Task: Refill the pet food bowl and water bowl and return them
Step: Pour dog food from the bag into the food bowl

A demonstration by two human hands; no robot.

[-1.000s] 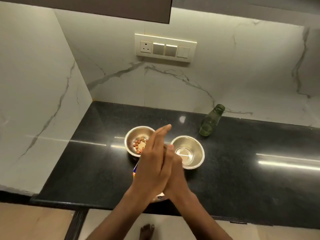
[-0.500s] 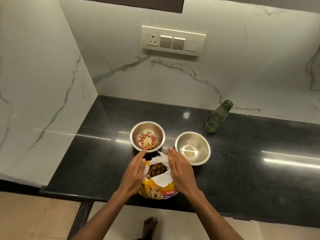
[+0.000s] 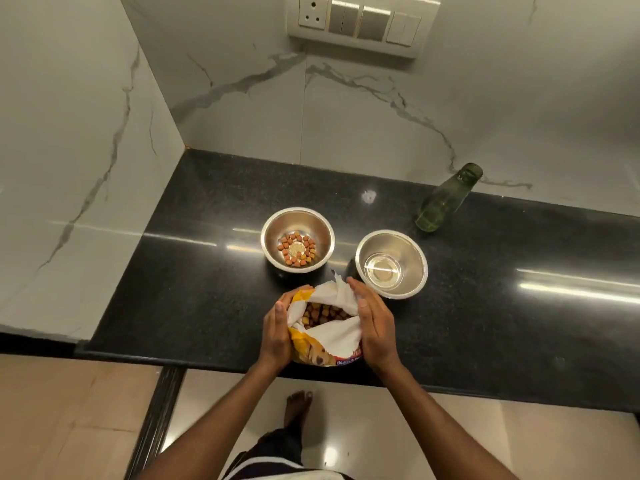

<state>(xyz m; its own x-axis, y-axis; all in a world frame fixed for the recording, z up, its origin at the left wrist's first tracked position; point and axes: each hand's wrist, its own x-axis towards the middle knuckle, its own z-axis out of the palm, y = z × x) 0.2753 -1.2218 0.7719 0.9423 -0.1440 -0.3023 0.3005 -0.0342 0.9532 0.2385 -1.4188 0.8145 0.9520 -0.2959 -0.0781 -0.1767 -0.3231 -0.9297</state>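
An open yellow pet food bag (image 3: 332, 336) stands at the counter's front edge, brown kibble showing inside its white lining. My left hand (image 3: 276, 332) grips its left side and my right hand (image 3: 375, 323) presses flat against its right side. Behind the bag, a steel food bowl (image 3: 273, 233) holds a small ring of kibble. To its right, a second steel bowl (image 3: 414, 252) holds a little water. A green glass bottle (image 3: 443, 200) stands at the back right, apart from both hands.
The black granite counter (image 3: 194, 289) meets marble walls on the left and behind. A switch panel (image 3: 360, 24) is on the back wall. Below the counter edge are the tiled floor and my bare foot (image 3: 298, 408).
My hands were pressed together above the bowls, then parted and dropped to either side of the bag. They now hold its open top. The camera has moved closer to the counter.
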